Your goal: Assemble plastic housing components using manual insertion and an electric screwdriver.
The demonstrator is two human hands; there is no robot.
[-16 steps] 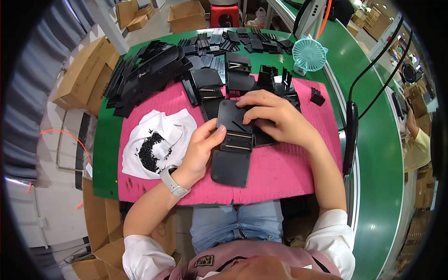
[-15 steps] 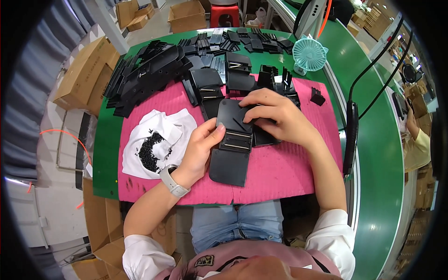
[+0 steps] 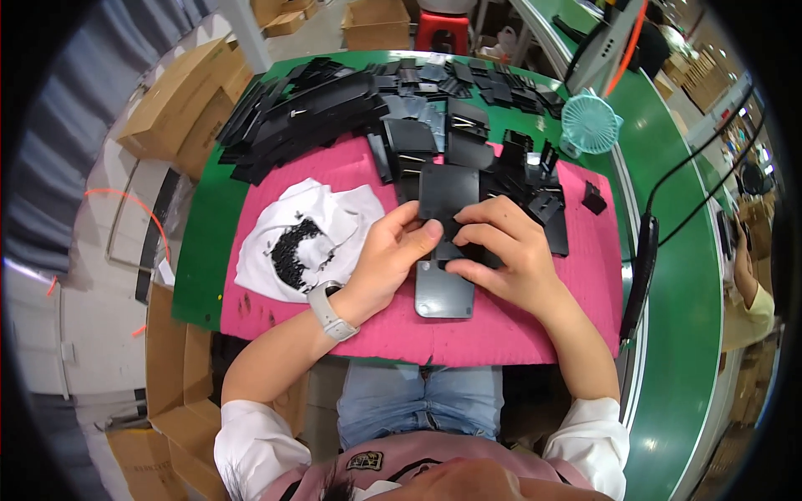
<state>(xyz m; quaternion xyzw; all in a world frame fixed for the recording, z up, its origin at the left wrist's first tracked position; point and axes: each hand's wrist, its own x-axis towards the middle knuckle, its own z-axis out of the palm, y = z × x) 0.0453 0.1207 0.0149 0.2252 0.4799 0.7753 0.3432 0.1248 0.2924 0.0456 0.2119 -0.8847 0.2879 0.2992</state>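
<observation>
Both hands are on a black flat plastic piece (image 3: 444,296), made of two rounded panels joined at a narrower middle, above the pink mat. My left hand (image 3: 391,260) grips its left edge, thumb lying on top near the middle. My right hand (image 3: 511,257) is closed at the right side of the middle, fingers bent and thumb at the lower panel. Its fingers hide the joint, so anything small between them cannot be made out. To the left lies a white cloth (image 3: 355,213) with a heap of small black parts (image 3: 291,255) on it.
The pink mat (image 3: 334,338) covers part of a green table (image 3: 196,284). A stack of long black panels (image 3: 309,121) stands far left, with more black pieces (image 3: 468,150) beyond my hands. A light-blue fan (image 3: 590,123) and a hanging black cable (image 3: 642,275) are at right.
My right hand has moved down from the upper panel to the joint, covering the metal rods seen there before. The piece now sits straighter. The whole view has shifted slightly.
</observation>
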